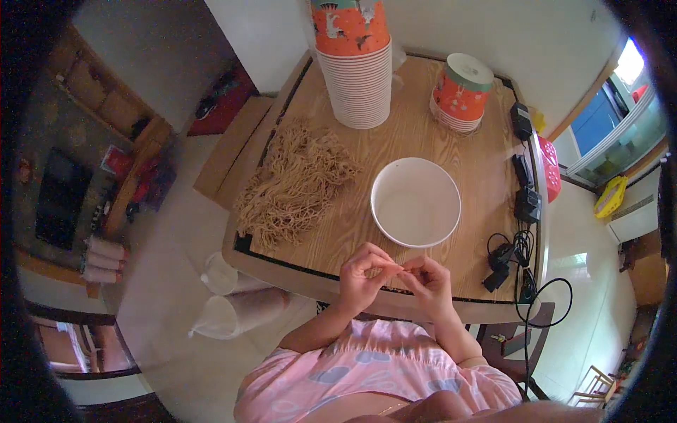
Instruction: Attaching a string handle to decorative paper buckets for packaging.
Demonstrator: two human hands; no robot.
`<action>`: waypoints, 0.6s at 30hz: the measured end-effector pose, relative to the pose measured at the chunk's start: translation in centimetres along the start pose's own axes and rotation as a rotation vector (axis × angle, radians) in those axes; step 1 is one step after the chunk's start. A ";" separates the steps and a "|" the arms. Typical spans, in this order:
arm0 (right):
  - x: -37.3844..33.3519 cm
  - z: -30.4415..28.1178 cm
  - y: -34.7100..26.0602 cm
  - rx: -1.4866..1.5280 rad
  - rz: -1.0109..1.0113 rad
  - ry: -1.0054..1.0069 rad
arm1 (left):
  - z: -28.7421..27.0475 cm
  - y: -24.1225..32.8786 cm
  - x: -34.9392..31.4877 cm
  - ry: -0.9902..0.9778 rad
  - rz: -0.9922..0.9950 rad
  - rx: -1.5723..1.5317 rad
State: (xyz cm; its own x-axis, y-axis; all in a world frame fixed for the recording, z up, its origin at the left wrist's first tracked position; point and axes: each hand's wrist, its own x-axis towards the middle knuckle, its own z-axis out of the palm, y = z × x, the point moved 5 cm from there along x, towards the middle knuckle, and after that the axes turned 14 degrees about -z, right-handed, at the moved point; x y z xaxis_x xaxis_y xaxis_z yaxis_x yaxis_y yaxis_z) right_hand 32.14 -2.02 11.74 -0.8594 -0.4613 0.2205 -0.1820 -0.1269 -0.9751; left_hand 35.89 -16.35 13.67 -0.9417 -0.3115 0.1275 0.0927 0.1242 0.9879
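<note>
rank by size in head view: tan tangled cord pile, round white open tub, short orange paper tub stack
1. Tan cord pile
2. Round white tub
3. Short orange tub stack

Left hand (362, 278) and right hand (429, 280) meet by fingertips, at near side of white bowl (416, 204); tan strings (296, 183) left of bowl, tall cup stack (360, 84) behind-left.

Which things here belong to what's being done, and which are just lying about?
Likely in use:
left hand and right hand, fingers meeting; anything pinched is too small to tell
white tub, nearest the hands
brown cords
Perhaps tall stack and short stack of tubs

Likely lying about:
black adapters
black cables
dark screen
</note>
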 end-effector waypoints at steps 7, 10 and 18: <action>0.3 0.3 -1.0 0.047 0.036 0.010 | 0.2 -0.7 -0.2 -0.044 -0.079 -0.083; 0.3 0.1 -1.3 0.000 0.059 0.024 | 0.3 -0.7 -0.2 -0.091 -0.127 -0.133; -0.3 -0.5 0.2 0.245 0.156 0.058 | 0.8 -0.9 -0.3 -0.239 -0.193 -0.248</action>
State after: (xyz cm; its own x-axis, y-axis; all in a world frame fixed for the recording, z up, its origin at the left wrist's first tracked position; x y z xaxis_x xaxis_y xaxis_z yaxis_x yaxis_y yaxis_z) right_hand 32.13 -1.45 11.44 -0.8951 -0.4418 0.0602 0.0685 -0.2697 -0.9605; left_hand 35.82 -15.66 12.69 -0.9955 -0.0752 -0.0575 -0.0452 -0.1557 0.9868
